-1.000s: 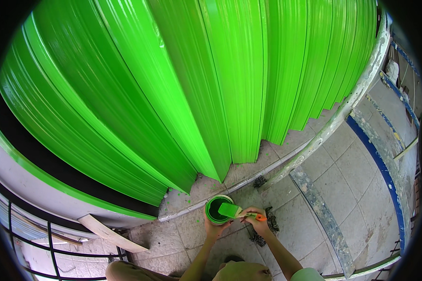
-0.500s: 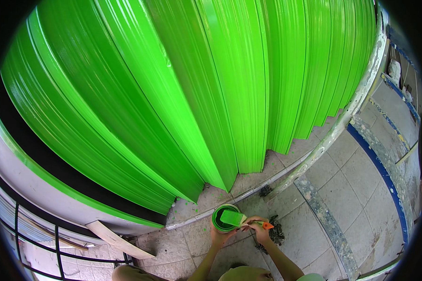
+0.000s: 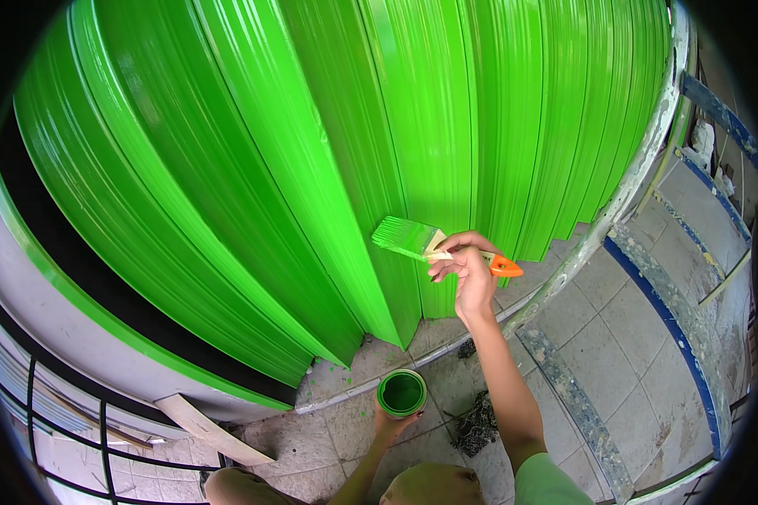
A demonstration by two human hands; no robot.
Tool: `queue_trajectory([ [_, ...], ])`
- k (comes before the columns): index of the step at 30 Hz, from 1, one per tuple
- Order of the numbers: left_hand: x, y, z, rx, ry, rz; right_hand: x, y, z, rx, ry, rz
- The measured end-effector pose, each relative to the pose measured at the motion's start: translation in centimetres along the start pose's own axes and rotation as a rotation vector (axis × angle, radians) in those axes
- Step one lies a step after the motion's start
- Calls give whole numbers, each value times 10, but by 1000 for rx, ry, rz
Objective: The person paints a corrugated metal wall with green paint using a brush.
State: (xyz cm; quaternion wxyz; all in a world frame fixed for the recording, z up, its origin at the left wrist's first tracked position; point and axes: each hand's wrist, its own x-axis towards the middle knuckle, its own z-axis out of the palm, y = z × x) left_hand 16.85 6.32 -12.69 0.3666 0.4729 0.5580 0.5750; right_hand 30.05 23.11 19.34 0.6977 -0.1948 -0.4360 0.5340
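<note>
My right hand (image 3: 467, 273) grips a flat paintbrush (image 3: 421, 241) with an orange handle and bristles loaded with green paint. The bristles point left, touching or just off the bright green corrugated shutter (image 3: 328, 151). Lower down, my left hand (image 3: 393, 423) holds a small round can of green paint (image 3: 402, 392) from underneath, above the tiled floor. My right forearm rises from the lower edge to the brush.
Grey tiled floor (image 3: 623, 337) runs to the right, with a paint-flecked metal rail (image 3: 640, 185) and a blue strip (image 3: 674, 345). A wooden plank (image 3: 210, 429) lies at lower left beside black bars (image 3: 34, 421). A dark clump of debris (image 3: 478, 425) lies on the tiles.
My right hand lifted the brush out of the can and raised it to the shutter. The can stays in my left hand.
</note>
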Motion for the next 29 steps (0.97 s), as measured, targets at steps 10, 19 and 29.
queue_trajectory([
  [10, 1, 4, 4, -64, 29, -49, 59, -73, 79, -45, -128, -197],
  [19, 4, 48, 8, 141, 82, 26, 18, -5, 30, 68, 16, -24],
  [29, 84, 93, -35, 90, -169, 215, 27, -15, 23, -202, -72, 158],
])
